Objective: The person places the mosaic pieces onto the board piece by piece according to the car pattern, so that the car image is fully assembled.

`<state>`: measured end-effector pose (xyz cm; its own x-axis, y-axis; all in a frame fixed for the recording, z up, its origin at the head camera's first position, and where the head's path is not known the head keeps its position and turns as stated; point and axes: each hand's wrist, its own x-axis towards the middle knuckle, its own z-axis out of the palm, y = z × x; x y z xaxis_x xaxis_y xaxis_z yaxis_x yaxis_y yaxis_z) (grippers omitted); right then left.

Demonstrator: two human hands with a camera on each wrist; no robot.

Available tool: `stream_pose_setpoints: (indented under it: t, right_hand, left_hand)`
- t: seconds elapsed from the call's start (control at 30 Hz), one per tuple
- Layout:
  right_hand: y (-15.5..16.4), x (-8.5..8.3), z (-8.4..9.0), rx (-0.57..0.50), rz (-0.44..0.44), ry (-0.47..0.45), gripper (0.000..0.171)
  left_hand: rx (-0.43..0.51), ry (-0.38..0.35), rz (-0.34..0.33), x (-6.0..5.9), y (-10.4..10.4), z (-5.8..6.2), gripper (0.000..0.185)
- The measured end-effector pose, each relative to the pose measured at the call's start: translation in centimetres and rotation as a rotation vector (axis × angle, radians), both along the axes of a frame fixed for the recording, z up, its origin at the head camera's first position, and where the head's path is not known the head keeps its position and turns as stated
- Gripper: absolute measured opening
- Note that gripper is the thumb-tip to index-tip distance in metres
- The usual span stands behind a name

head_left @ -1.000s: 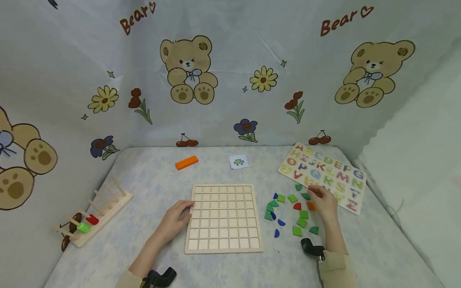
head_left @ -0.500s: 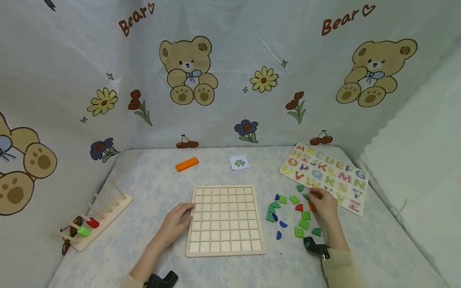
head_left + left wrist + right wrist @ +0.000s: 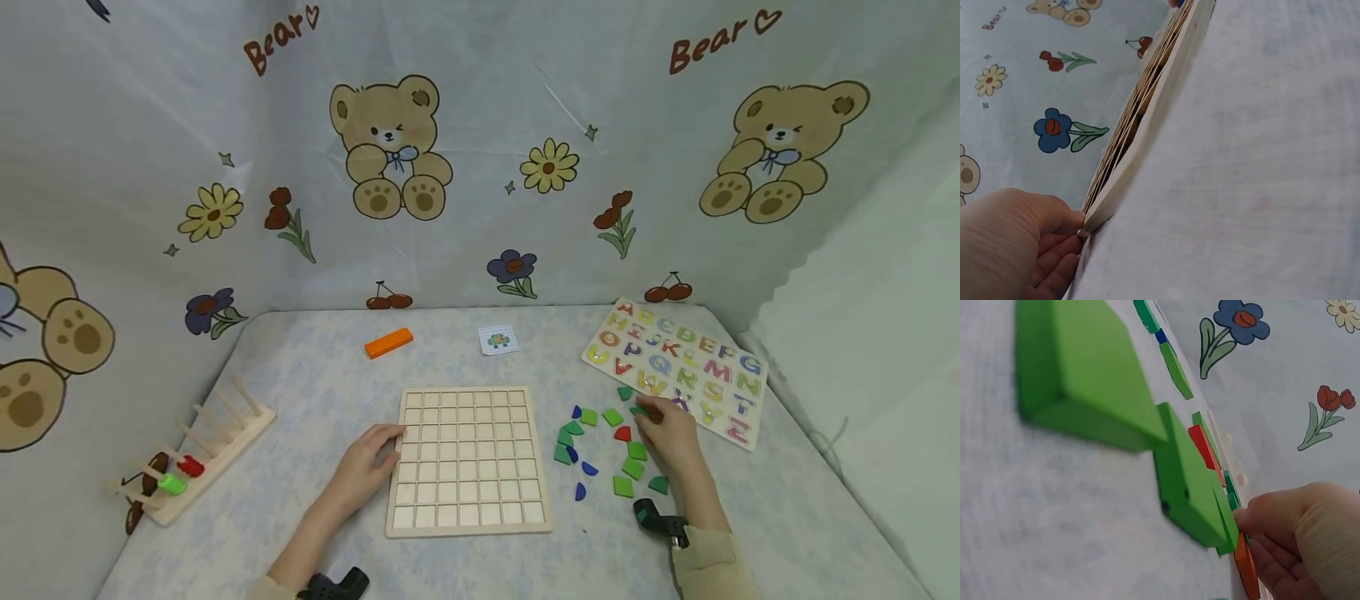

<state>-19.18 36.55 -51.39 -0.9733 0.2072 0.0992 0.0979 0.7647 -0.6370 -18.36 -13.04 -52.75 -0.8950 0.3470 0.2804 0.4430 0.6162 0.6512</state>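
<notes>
A wooden grid board (image 3: 468,458) lies in the middle of the table in the head view. My left hand (image 3: 367,467) grips its left edge, thumb on top and fingers curled beside the rim in the left wrist view. My right hand (image 3: 670,437) is low among the coloured pieces at the right, with thumb and fingers bent close together. By its fingertips lies a dark green piece (image 3: 637,410). An orange block (image 3: 1246,569) stands against the fingers in the right wrist view and is covered by the hand from above. I cannot tell whether the fingers pinch a piece.
Green squares (image 3: 623,486), blue half-rounds (image 3: 589,469), dark green pieces and a red piece (image 3: 622,433) lie right of the board. Behind them is an alphabet board (image 3: 678,367). A pattern card (image 3: 498,339), an orange bar (image 3: 389,342) and a peg rack (image 3: 213,467) lie farther off.
My right hand has shifted slightly down and left, uncovering part of the alphabet board and hiding the orange block. My left hand keeps its place on the grid board.
</notes>
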Motion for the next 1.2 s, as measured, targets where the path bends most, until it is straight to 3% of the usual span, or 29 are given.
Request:
stream_pose_setpoints:
  t: [0.23, 0.77, 1.2]
  right_hand:
    - [-0.09, 0.33, 0.32, -0.025, 0.010, -0.043, 0.041]
    - [0.24, 0.51, -0.52, 0.040, 0.025, 0.061, 0.034]
    - [0.14, 0.40, -0.64, 0.038, 0.008, 0.025, 0.046]
  left_hand:
    - [0.008, 0.041, -0.005, 0.08, 0.07, 0.08, 0.039]
    - [0.000, 0.014, 0.003, 0.07, 0.11, 0.10, 0.040]
    - [-0.004, 0.006, 0.009, 0.08, 0.08, 0.07, 0.039]
